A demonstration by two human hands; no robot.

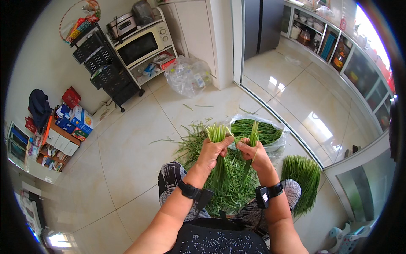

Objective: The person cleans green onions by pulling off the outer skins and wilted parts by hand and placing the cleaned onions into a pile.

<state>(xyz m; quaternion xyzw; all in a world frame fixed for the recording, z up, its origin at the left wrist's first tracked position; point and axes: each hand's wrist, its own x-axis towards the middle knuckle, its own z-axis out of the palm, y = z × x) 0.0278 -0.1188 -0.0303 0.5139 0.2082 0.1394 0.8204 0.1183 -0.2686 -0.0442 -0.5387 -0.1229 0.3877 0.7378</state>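
Observation:
My left hand (216,149) is closed around a thick bunch of green stalks (217,133), likely garlic chives, with pale cut ends up and leaves hanging below. A thinner bunch of the same stalks (254,131) is gripped in my right hand (253,150), just beside it. Between my knees, a loose heap of green leaves and trimmings (233,187) spreads over the floor beneath both hands. Behind my right hand lies an opened clear plastic bag (282,143) holding more long green stalks (269,128). A neat pile of aligned stalks (301,181) rests to the right of my right knee.
A glass door's floor track (279,119) runs diagonally past the bag. A plastic bag of bottles (188,77) sits ahead, beside a rack with a microwave oven (139,46) and a black wheeled drawer cart (109,74). Stray leaves (187,107) dot the tiles.

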